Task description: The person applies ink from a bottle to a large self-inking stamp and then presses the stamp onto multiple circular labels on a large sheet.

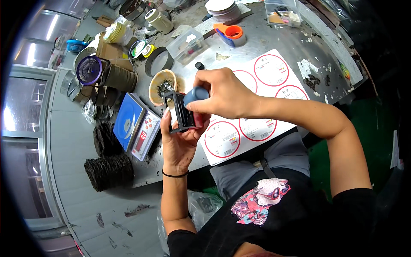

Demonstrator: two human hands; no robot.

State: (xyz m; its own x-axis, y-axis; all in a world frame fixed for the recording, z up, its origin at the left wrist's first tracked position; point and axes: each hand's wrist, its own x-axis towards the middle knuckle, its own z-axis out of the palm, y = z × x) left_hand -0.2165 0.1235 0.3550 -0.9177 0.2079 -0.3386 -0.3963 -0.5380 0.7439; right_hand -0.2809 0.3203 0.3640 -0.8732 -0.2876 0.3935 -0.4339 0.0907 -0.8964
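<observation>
My left hand (180, 150) grips a self-inking stamp (185, 115) with a black frame and a red part, held up above the table's near edge. My right hand (227, 95) pinches a small dark blue bottle (196, 95), tilted against the stamp's open side. Whether anything flows from the bottle, I cannot tell, as my fingers cover part of it. Below and to the right of my hands lies a white sheet of round red-rimmed labels (221, 139). A small black cap (199, 65) sits beyond my right hand.
Left of my hands are a cream bowl (153, 92) with dark scraps and a blue-topped scale (128, 122). Dark compressed rolls (109, 172) stand at the table's left edge, below a purple fan (89, 70). Farther back are a clear box (187, 45) and an orange tape dispenser (234, 32).
</observation>
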